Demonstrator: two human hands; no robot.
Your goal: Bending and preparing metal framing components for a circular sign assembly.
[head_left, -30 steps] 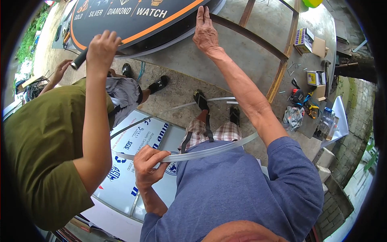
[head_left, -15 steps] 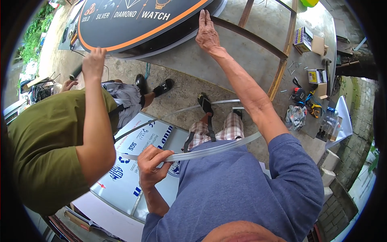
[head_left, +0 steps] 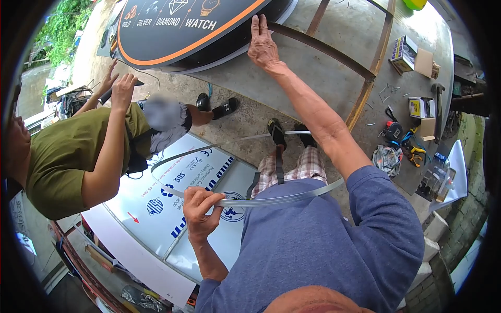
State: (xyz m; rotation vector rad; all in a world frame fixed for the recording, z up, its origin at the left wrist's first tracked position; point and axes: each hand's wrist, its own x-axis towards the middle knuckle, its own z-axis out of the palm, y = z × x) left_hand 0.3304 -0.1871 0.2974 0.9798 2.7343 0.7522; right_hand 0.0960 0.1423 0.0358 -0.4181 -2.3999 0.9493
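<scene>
Head view – change: compared with one second ago, the co-worker's raised arm [head_left: 107,151] has gone lower and away toward 10 o'clock, and the dark sign board [head_left: 182,26] has slid up toward 12 o'clock in the picture. The two hands of the person have kept their places. I judge that the strip is still only being held in position, not yet fixed.

Head view – left hand: the left hand [head_left: 201,208] is closed narrowly – thumb and fingers pinch the thin metal strip [head_left: 276,199] near its left part. The hand is a little below the centre, at about 7 o'clock.

Head view – right hand: the right hand [head_left: 262,44] is open and flat, the fingers straight, and it presses against the lower edge of the dark sign board at 12 o'clock. It holds nothing.

Head view – strip: it runs in a shallow curve from the left hand toward 3 o'clock, across the person's chest in the blue shirt [head_left: 323,245]. A second curve of the same kind goes toward 9 o'clock, over the white printed panel [head_left: 156,208].

Head view – around: a co-worker in a green shirt [head_left: 68,156] stands at 9 o'clock. Small boxes and tools [head_left: 412,109] lie on the ground at 3 o'clock.
</scene>
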